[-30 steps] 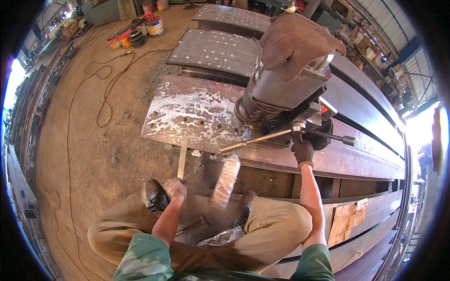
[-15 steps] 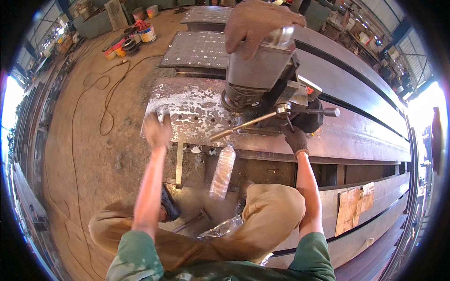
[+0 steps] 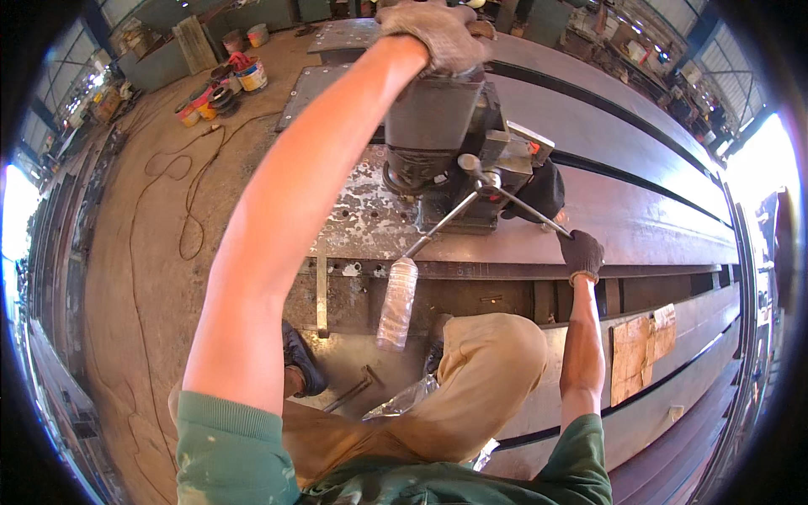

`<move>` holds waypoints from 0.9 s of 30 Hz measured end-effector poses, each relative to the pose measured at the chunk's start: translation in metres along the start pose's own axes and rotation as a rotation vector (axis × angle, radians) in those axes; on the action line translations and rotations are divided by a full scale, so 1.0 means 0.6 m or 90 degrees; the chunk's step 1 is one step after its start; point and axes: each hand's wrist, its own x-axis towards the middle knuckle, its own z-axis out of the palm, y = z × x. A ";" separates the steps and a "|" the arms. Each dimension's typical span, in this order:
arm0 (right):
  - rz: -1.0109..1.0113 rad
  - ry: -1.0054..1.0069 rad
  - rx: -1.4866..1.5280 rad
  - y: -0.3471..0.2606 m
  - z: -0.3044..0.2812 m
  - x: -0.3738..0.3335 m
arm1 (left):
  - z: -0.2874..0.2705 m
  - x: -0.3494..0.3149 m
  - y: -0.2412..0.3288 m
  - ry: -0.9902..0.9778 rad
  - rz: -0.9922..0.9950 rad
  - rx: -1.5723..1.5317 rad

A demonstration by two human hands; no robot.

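A grey drill with a magnetic-type base (image 3: 429, 118) stands on the scuffed, white-flecked end of a steel beam (image 3: 362, 223). My left hand (image 3: 433, 38), gloved, reaches up to the top of the drill's motor. Its fingers are blurred and partly hidden, and a brown-gloved hand of another person (image 3: 481, 29) shows just behind it. On the drill's side is a spoked feed handle (image 3: 488, 181). My right hand (image 3: 581, 254), in a dark glove, is closed around the end of its right spoke. Another spoke points down toward a clear plastic bottle (image 3: 397, 303).
Long steel beams (image 3: 589, 126) lie side by side to the right. A flat metal bar (image 3: 321, 290) and a hammer (image 3: 362, 383) are near my legs. Brown cardboard (image 3: 642, 353) lies at lower right. Paint buckets (image 3: 251, 77) and a cable (image 3: 198, 185) are on the floor at left.
My left hand has risen from over the beam's end to the motor top, where the other person's hand was. My right hand has moved outward right, and the feed handle has turned.
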 end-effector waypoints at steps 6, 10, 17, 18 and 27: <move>-0.009 0.044 0.086 -0.101 -0.057 -0.232 | 0.038 0.082 -0.094 0.034 0.123 -0.020; 0.031 0.009 0.097 -0.128 -0.078 -0.278 | 0.041 0.112 -0.103 0.013 0.203 -0.100; -0.064 -0.008 -0.014 -0.023 -0.055 -0.092 | 0.054 0.035 -0.057 0.077 -0.063 0.084; -0.056 -0.022 -0.039 -0.005 -0.041 -0.049 | 0.042 0.014 -0.033 0.061 -0.151 0.071; -0.036 0.033 -0.139 -0.040 -0.009 0.164 | 0.043 -0.037 0.012 0.103 -0.326 0.069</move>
